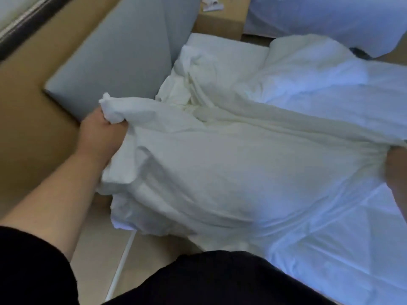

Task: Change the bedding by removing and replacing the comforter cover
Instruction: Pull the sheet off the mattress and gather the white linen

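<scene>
Head view: your left hand has its fingers curled tight round a bunched corner of the white comforter cover, lifting that corner above the bed's left edge. Your right hand sits at the frame's right border with the cover gathered against it; most of the hand is cut off, so you cannot tell how its fingers lie. The cover is stretched between both hands, its long axis running left to right across the bed, and the fabric below that line hangs in loose folds toward you. More white bedding lies crumpled on the mattress beyond. No brand, label or writing can be read anywhere on the fabric.

A grey padded headboard stands just beside the left hand, against a tan wall. A tan bedside unit lies farther back with white scraps on top. A white cord runs along the floor beneath the hanging cover. A second white-covered bed occupies the upper right. Your dark clothing blocks the lower frame.
</scene>
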Tool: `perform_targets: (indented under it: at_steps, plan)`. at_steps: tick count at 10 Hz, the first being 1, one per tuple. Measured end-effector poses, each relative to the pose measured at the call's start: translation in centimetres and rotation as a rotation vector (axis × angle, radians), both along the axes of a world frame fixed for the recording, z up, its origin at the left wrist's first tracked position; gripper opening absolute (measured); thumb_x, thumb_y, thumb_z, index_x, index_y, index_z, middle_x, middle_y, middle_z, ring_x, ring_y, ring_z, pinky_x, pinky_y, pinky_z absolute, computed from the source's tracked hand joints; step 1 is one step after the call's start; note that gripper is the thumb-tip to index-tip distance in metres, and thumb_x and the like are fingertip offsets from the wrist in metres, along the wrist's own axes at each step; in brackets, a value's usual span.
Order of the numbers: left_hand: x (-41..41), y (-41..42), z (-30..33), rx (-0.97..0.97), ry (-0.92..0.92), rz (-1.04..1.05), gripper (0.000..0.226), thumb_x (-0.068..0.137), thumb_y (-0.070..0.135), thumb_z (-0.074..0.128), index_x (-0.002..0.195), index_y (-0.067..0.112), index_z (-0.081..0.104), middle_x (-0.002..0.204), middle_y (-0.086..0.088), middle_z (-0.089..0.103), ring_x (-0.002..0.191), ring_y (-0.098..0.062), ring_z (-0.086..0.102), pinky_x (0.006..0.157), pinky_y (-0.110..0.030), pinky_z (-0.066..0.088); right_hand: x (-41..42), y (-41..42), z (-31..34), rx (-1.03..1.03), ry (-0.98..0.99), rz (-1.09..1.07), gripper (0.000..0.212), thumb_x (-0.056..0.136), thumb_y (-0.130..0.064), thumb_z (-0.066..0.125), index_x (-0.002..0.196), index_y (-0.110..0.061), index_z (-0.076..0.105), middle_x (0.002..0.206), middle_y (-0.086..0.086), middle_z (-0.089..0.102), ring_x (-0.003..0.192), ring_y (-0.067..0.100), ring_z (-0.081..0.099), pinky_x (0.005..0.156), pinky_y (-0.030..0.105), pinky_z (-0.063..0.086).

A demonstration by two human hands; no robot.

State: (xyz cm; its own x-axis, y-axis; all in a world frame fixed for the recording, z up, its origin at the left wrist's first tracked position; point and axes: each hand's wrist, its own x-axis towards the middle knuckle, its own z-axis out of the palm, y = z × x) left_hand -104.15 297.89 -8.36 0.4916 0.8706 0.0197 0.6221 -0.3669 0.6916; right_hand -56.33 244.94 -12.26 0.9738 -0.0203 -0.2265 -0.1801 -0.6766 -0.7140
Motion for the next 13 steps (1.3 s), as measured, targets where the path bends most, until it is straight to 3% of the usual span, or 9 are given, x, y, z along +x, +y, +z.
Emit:
perform_targets:
  at_steps: [1,2,3,4,5,6,8,12,13]
  plan:
    - [5.4,-0.8,4.8,-0.044,0.060,-0.113,0.021,0.092,0.036,0.055,0.105,0.024,0.067,0.105,-0.004,0.067,0.098,-0.029,0.060,0.079,-0.035,0.042,-3.5,4.3,2.9,-0.057,-0.118,0.086,0.046,0.093,-0.022,0.065,0.136,-0.009,0.052,0.126,0.019,0.063,0.109,0.032,0.063,0.083,0.037,0.051]
    - [9.5,-1.9,5.9,-0.070,0.185,-0.266,0.020,0.089,0.033,0.058,0.106,0.028,0.067,0.109,0.000,0.067,0.095,-0.023,0.059,0.074,-0.032,0.041,-10.6,14.2,0.9,-0.136,-0.119,0.172,0.068,0.086,-0.020,0.074,0.144,-0.015,0.040,0.139,0.020,0.051,0.126,0.037,0.051,0.107,0.048,0.042]
    - [12.7,-3.5,6.5,-0.116,0.216,-0.263,0.030,0.088,0.029,0.059,0.116,0.023,0.067,0.114,-0.002,0.067,0.099,-0.026,0.060,0.080,-0.031,0.041,-17.1,20.5,3.1,0.057,-0.046,0.533,0.057,0.088,-0.041,0.072,0.137,-0.027,0.046,0.118,-0.004,0.066,0.098,0.011,0.064,0.076,0.027,0.049]
    - [14.2,-4.7,5.6,-0.206,0.280,-0.279,0.026,0.083,0.030,0.060,0.106,0.021,0.067,0.105,-0.002,0.068,0.094,-0.025,0.062,0.074,-0.029,0.043,-23.5,26.3,3.0,0.184,0.122,0.956,0.090,0.067,-0.081,0.064,0.143,-0.049,0.028,0.124,-0.029,0.052,0.111,-0.011,0.052,0.085,0.012,0.039]
    - [14.3,-5.2,5.5,-0.285,0.303,-0.312,0.030,0.069,0.044,0.056,0.094,0.030,0.065,0.097,0.007,0.068,0.089,-0.015,0.063,0.069,-0.027,0.047,-26.3,29.9,2.5,0.097,-0.016,1.175,0.106,0.072,-0.075,0.067,0.156,-0.040,0.012,0.149,-0.019,0.038,0.134,0.001,0.039,0.107,0.025,0.034]
    - [13.8,-5.0,4.6,-0.406,0.250,-0.307,0.034,0.065,0.046,0.056,0.094,0.032,0.067,0.097,0.010,0.070,0.090,-0.013,0.066,0.081,-0.033,0.055,-26.6,32.0,2.1,0.119,-0.141,1.187,0.091,0.082,-0.061,0.066,0.155,-0.026,0.025,0.151,-0.010,0.040,0.136,0.008,0.037,0.113,0.029,0.032]
    - [12.8,-2.9,3.4,-0.638,0.194,-0.395,0.021,0.067,0.053,0.072,0.086,0.045,0.065,0.088,0.020,0.069,0.079,-0.002,0.069,0.062,-0.023,0.057,-26.3,36.0,2.2,0.220,-0.102,1.067,0.023,0.090,-0.038,0.065,0.111,-0.038,0.056,0.103,-0.026,0.058,0.098,-0.008,0.056,0.078,0.012,0.041]
    - [-0.3,11.7,1.2,-0.656,0.297,-0.646,0.061,0.051,0.075,0.077,0.103,0.045,0.066,0.103,0.002,0.070,0.094,-0.014,0.067,0.087,-0.039,0.051,-28.2,39.6,0.5,0.218,0.033,0.606,0.031,0.099,-0.035,0.046,0.076,-0.019,0.058,0.075,-0.004,0.060,0.059,0.001,0.046,0.058,0.021,0.038]
    - [-2.2,12.0,0.1,-0.635,0.425,-0.805,0.060,0.056,0.065,0.083,0.109,0.051,0.061,0.109,0.023,0.068,0.100,0.003,0.065,0.088,-0.025,0.052,-28.7,40.8,0.7,0.205,0.025,0.546,0.033,0.098,-0.034,0.044,0.084,-0.009,0.058,0.085,0.007,0.063,0.066,0.008,0.048,0.062,0.031,0.040]
